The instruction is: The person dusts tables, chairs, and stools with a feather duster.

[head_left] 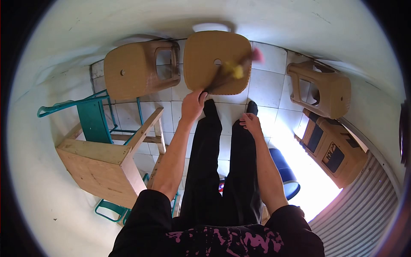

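My left hand (pixel 193 105) is closed around the near end of what looks like a feather duster (pixel 238 71), dark along its length with yellow and pink tufts toward the far end. Motion smears the duster, which overlaps the seat of a tan plastic stool (pixel 201 51) in front of me. My right hand (pixel 251 124) hangs over my right leg, its fingers loosely bent and apart, with nothing in them.
Another tan stool (pixel 115 70) stands at left, and a third stool (pixel 340 96) at right. A wooden table (pixel 94 150) and a green metal chair (pixel 92 120) are at my left. To the right are a large tan container (pixel 338 156), a blue barrel (pixel 282 169) and a corrugated shutter (pixel 368 205).
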`<state>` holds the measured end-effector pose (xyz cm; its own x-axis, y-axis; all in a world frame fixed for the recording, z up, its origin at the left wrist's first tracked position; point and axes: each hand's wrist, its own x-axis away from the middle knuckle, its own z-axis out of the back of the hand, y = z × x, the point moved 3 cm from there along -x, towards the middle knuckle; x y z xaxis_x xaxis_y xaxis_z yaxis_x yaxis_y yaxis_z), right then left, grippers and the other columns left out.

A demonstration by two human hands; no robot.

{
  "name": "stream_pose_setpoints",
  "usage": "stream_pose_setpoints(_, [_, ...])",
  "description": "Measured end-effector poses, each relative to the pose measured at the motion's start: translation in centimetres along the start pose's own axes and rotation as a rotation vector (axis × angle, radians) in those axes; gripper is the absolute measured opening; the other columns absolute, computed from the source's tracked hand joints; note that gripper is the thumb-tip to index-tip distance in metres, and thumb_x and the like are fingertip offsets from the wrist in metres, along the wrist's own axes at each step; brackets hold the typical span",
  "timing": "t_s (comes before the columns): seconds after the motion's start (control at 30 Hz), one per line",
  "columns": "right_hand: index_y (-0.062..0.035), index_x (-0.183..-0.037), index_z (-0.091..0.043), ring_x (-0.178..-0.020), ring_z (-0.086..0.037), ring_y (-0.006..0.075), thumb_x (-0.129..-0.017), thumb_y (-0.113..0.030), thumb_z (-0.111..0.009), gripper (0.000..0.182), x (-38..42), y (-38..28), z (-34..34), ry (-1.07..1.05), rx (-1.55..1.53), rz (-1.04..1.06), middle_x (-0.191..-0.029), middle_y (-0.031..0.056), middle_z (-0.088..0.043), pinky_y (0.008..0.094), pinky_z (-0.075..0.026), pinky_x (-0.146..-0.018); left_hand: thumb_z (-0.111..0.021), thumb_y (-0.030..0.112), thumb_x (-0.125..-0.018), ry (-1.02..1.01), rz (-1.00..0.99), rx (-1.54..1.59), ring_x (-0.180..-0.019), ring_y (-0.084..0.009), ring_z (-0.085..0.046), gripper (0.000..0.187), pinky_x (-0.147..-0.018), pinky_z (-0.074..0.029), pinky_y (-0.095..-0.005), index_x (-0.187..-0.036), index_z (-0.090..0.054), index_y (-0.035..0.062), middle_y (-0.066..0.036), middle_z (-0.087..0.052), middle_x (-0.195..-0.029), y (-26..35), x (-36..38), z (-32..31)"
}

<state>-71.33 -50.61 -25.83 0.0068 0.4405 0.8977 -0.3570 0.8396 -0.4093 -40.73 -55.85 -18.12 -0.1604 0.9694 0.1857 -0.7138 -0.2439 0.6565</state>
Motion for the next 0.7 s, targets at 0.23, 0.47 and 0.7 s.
stream_pose_setpoints(0.23, [-0.0004, -0.11, -0.063, -0.072, -0.068, 0.0154, -0.097, -0.032, -0.06, 0.035, -0.1, 0.4, 1.1, -0.014, -0.023, 0.054, -0.091, 0.0083, -0.071, 0.027, -0.052, -0.061, -0.049, 0.027, -0.101, 0.217, 0.395, 0.12, -0.074, -0.0451, -0.062, 0.026, -0.063, -0.048, -0.0498, -0.098, -0.058, 0.0025, -0.022, -0.065, -0.078, -1.8, 3.4, -2.1])
stream_pose_setpoints(0.47, [-0.0043, -0.114, -0.062, -0.08, -0.07, 0.0154, -0.098, -0.036, -0.058, 0.036, -0.1, 1.8, 5.0, -0.065, 0.004, 0.041, -0.097, 0.007, -0.071, 0.0283, -0.052, -0.067, -0.048, 0.024, -0.101, 0.03, 0.399, 0.175, -0.077, -0.0428, -0.064, 0.022, -0.065, -0.049, -0.0476, -0.099, -0.058, 0.0056, -0.02, -0.065, -0.08, 3.4, 11.8, -7.6])
stream_pose_setpoints(0.7, [-0.0018, -0.112, -0.063, -0.075, -0.07, 0.016, -0.097, -0.034, -0.061, 0.036, 0.1, 2.8, 12.1, -0.019, 0.021, 0.057, -0.093, 0.009, -0.072, 0.0274, -0.052, -0.059, -0.05, 0.026, -0.1, 0.16, 0.636, 0.145, -0.073, -0.0331, -0.068, 0.025, -0.065, -0.049, -0.0409, -0.101, -0.064, 0.0045, -0.017, -0.068, -0.076, 2.2, 13.7, -11.6])
